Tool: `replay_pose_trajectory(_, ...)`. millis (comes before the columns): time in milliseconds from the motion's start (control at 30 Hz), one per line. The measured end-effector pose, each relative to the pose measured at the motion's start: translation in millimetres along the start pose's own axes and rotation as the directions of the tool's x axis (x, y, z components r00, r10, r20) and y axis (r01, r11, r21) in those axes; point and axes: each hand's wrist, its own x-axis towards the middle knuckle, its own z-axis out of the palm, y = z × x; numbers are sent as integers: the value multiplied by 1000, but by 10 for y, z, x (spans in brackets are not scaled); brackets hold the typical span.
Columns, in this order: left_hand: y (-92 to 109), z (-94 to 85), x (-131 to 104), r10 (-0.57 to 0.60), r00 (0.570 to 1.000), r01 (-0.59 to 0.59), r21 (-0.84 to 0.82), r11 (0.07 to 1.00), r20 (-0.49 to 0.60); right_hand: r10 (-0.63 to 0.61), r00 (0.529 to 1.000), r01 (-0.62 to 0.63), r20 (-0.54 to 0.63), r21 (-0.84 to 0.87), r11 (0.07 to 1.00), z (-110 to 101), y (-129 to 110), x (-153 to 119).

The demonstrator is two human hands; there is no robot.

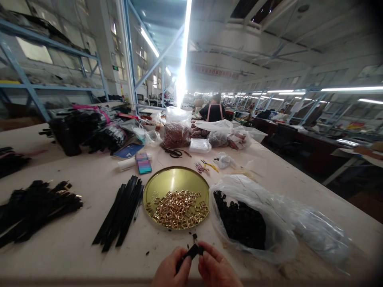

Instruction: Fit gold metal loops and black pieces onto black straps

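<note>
1. While both hands are working at the near edge of the counter [72, 259], the left grip [174, 266] is pinching a black strap [190, 252].
2. The right grip [214, 266] is closing on a small black piece [201, 250] beside the strap; fingers are hiding any join.
3. Handling, judged: firm left pressure near the strap's end is giving the right fingertips a steady base; a loose pinch is risking a twist.
4. Ahead, the tray [173, 178] is holding heaped buckles [176, 207]; its raised rim is bounding forward reach.
5. Rightward, the open bag [279, 239] is bulging near the right grip; its soft lip is risking a snag.
6. Leftward, a wider gap is running towards the spare straps [119, 215], giving the left elbow more room.
</note>
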Motion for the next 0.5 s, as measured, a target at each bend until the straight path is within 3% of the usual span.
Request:
replay_pose_trajectory(200, -89, 15, -39, 17, 1000, -17, -52, 998, -2, -57, 996, 47, -69, -137, 989, -140, 171, 117)
replay_pose_trajectory(500, -58, -35, -125, -59, 995, 36, 277, 960, 77, -256, 963, 214, -88, -332, 919, -172, 318, 70)
